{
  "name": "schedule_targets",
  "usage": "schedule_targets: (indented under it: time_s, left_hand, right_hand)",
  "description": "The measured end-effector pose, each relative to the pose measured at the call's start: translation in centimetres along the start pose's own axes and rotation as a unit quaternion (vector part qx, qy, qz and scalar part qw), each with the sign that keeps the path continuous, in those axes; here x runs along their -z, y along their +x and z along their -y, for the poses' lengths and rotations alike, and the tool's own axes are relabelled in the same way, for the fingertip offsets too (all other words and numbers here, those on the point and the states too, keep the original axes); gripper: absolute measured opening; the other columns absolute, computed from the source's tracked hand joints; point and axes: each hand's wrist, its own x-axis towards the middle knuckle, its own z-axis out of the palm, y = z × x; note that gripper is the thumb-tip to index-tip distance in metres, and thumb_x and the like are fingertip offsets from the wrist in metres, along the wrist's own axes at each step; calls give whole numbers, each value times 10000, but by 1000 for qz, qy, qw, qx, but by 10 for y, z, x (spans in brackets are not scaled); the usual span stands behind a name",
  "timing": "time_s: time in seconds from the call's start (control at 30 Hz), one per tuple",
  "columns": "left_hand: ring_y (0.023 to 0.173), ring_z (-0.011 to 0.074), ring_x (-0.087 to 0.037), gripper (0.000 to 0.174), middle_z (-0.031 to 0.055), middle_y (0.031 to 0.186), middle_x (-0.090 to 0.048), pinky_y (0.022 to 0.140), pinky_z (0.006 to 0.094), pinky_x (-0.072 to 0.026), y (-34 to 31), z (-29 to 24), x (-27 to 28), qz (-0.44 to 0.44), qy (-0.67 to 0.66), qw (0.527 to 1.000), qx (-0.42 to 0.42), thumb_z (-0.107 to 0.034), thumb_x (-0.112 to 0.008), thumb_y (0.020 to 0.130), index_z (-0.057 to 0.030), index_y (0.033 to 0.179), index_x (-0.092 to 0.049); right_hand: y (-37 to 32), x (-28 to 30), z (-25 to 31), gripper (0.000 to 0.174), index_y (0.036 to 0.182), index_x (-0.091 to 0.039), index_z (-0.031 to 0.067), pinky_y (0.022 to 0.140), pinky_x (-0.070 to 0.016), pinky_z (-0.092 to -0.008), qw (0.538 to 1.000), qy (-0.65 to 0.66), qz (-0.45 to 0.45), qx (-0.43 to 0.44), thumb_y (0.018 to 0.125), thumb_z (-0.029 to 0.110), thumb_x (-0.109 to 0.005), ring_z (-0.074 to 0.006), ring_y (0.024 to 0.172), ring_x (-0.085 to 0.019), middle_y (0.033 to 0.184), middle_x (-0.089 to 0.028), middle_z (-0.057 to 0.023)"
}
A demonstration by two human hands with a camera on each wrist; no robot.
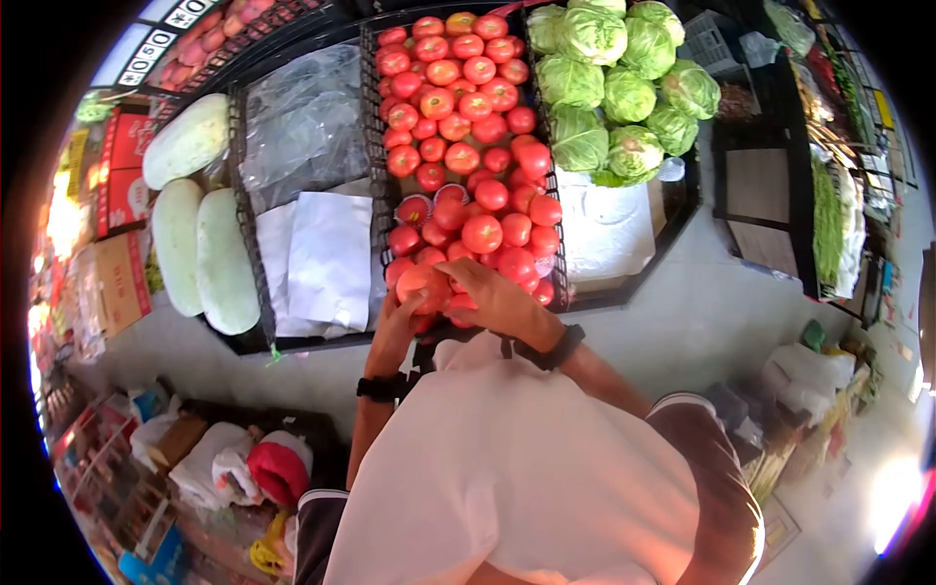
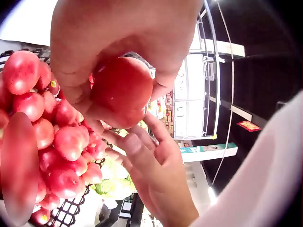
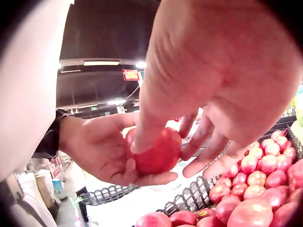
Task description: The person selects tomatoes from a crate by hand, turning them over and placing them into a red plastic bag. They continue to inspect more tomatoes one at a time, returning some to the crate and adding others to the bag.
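Note:
A large red tomato (image 1: 424, 289) is held in my left hand (image 1: 392, 327), over the near end of the tomato crate. In the left wrist view the fingers of that hand curl round the tomato (image 2: 124, 90). My right hand (image 1: 505, 304) is close beside it on the right. The right wrist view shows the right thumb laid against the tomato (image 3: 160, 153), with the other fingers loosely stretched and spread at its side. Beneath and beyond both hands lie many loose tomatoes (image 1: 482, 233), a few in netting.
Green cabbages (image 1: 604, 93) are piled right of the tomatoes. On the left are clear plastic bags (image 1: 302, 117), white sheets (image 1: 330, 258) and long pale green gourds (image 1: 177, 244). Black mesh dividers (image 1: 252, 229) stand between sections. Another stand (image 1: 765, 185) is across the aisle.

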Motion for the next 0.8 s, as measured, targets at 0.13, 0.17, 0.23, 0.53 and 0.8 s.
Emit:
schedule_targets:
  time_s: [0.13,0.17,0.23,0.53,0.8]
  left_hand:
    - [1066,168,-633,421,86,1202,-637,897,306,-525,-15,12,-10,-13,73,997,-15,-205,-634,960,19,1303,-541]
    - [1060,166,-633,425,85,1200,-636,892,305,-525,-21,12,-18,-30,86,996,-18,-210,-636,959,22,1302,-541]
    - [1047,164,-634,434,83,1195,-634,882,304,-524,-35,8,-38,-60,115,991,-25,-219,-640,956,27,1300,-542]
    - [1074,180,-626,477,98,1214,-626,866,302,-523,-62,17,-44,-132,206,966,-86,-259,-640,946,45,1302,-547]
    - [998,154,-635,428,87,1136,-648,825,285,-520,-61,24,-51,-157,122,975,-103,-243,-664,939,36,1252,-576]
  right_hand:
    - [-6,11,-18,574,1317,-518,79,836,-548,-448,999,5,39,32,805,178,-758,-347,1033,-644,1162,-615,-156]
    - [-8,17,-19,562,1297,-532,72,833,-553,-446,998,2,50,45,800,190,-766,-342,1033,-645,1148,-623,-148]
    - [-14,17,-31,521,1290,-529,72,839,-541,-440,995,13,68,76,822,169,-735,-348,1028,-638,1148,-611,-158]
    - [49,85,-173,358,1207,-583,72,886,-539,-457,942,-319,-80,71,856,128,-616,-359,1139,-600,1218,-605,-171]
    - [110,107,-237,333,1113,-636,107,868,-541,-456,893,-449,-21,-39,802,-3,-594,-388,1090,-578,1167,-553,-162]
